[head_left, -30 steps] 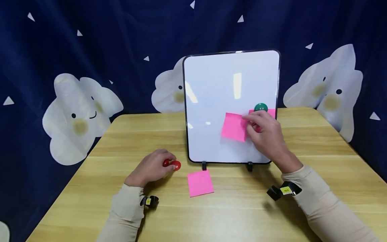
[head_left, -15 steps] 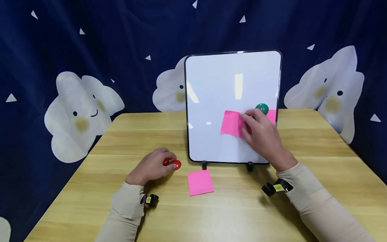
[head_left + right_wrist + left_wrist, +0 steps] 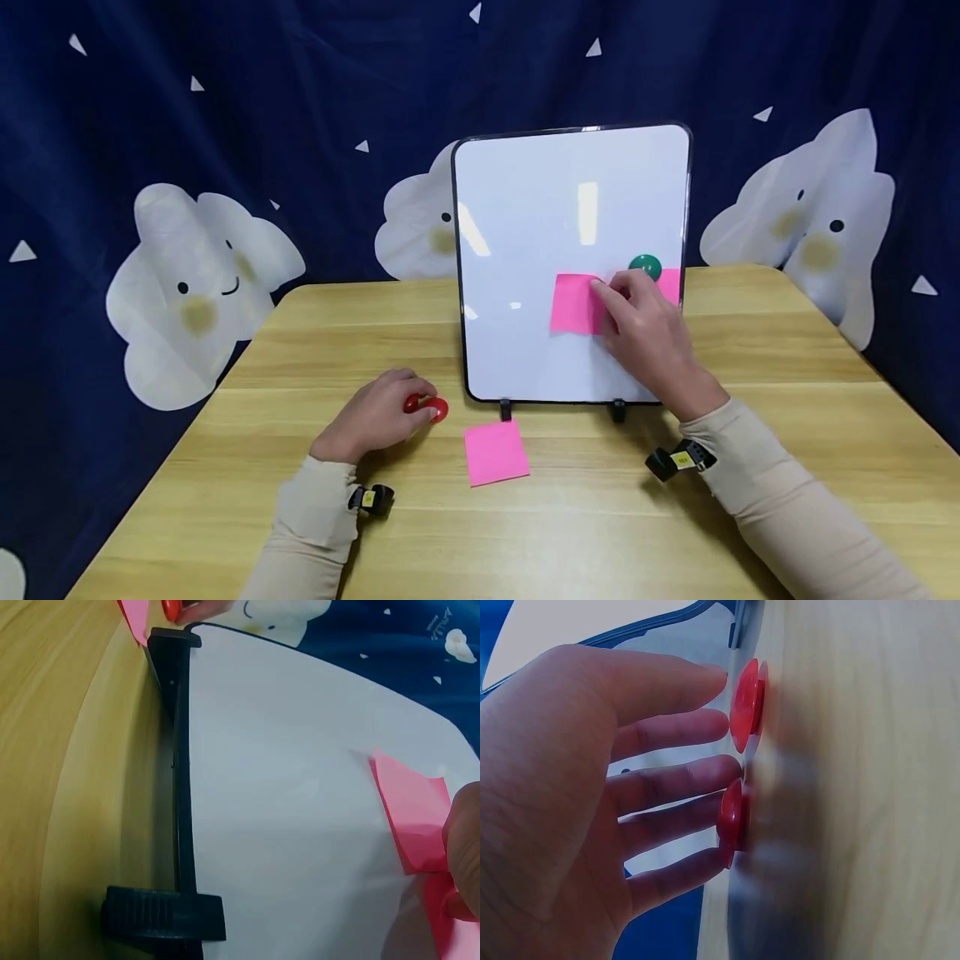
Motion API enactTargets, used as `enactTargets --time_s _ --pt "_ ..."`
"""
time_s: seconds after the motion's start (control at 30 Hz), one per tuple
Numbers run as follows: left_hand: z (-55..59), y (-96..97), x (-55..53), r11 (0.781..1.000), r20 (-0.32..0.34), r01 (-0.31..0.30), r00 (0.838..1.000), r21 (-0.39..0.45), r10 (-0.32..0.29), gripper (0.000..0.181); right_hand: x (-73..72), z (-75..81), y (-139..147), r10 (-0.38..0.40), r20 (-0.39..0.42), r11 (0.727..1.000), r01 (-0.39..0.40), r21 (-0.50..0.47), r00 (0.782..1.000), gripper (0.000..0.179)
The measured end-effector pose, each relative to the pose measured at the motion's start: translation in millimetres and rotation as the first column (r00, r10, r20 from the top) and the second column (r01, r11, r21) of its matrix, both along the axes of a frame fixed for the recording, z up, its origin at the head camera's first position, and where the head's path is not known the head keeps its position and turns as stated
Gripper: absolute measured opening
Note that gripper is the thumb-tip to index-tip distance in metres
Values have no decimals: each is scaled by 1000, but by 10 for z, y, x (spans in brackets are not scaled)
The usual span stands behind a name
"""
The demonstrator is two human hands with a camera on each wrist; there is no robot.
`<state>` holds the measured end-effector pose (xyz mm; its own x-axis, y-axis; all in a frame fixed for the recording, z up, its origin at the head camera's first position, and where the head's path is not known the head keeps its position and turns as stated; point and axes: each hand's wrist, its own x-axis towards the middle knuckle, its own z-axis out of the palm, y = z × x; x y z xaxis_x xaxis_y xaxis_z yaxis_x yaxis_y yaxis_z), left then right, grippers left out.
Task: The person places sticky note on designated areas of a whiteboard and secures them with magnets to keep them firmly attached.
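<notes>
A white board point(image 3: 525, 233) with a black frame stands on the table. Against it my right hand point(image 3: 648, 329) pinches the upper right part of a pink sticky note point(image 3: 573, 304). A green round magnet point(image 3: 645, 267) sits just above that hand, over another pink note point(image 3: 670, 285) that the hand partly covers. The right fingertips are mostly hidden. My left hand point(image 3: 378, 412) lies low over the table, fingers fairly straight, touching two red round magnets point(image 3: 744, 705) there. A third pink note point(image 3: 497, 452) lies flat in front of the board.
Two black feet point(image 3: 618, 411) hold up the board's lower edge. The wooden table point(image 3: 420, 533) stretches around both hands. Behind it hangs a dark blue curtain point(image 3: 322, 100) with cloud and triangle prints.
My right hand has moved slightly left and up with the pink note, which now hangs straighter against the board. Red seen under its fingers earlier is now hidden. The left hand stays put.
</notes>
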<state>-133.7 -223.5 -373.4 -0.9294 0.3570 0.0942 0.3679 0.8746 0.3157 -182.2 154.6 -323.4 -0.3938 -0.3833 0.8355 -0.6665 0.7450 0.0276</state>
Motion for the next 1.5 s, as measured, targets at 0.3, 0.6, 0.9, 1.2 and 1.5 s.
enactTargets --time_s 0.3,0.6,0.9,1.2,1.5 --pt "-8 7 16 1000 2 -6 1000 5 6 25 -28 -16 15 7 -27 1000 -8 -20 1000 40" --pt "6 -77 98 999 1 -37 999 7 37 25 -89 -28 -77 8 -6 1000 -8 -23 1000 39" --pt "-9 -154 161 998 -3 -62 998 14 62 26 -161 -79 -181 47 -61 999 -48 -16 997 35" --pt "75 -120 70 999 30 -30 999 11 29 27 -117 -25 -44 17 1 1000 -17 -24 1000 39" --pt "182 34 -97 999 66 24 998 -36 -22 39 14 76 217 -45 97 997 50 -52 994 44"
